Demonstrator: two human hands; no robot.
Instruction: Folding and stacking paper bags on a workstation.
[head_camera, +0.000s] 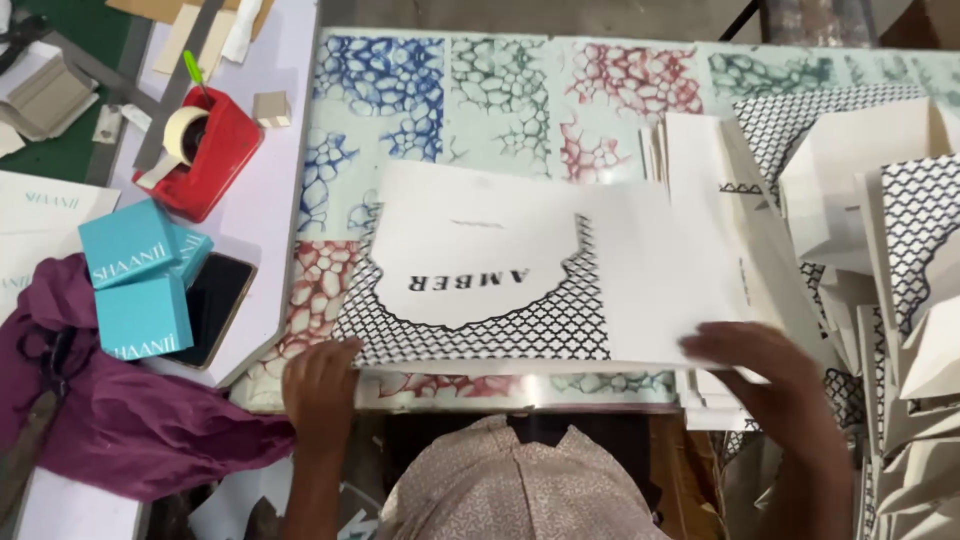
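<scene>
Left hand (320, 385) pinches the near-left corner of the flat white card sheet (520, 270); right hand (765, 365) presses flat on its right end. Sheet lies along the bench (420, 100) near edge. Risk: a crooked crease if either hand slips; card stack (880, 250) could topple.
</scene>
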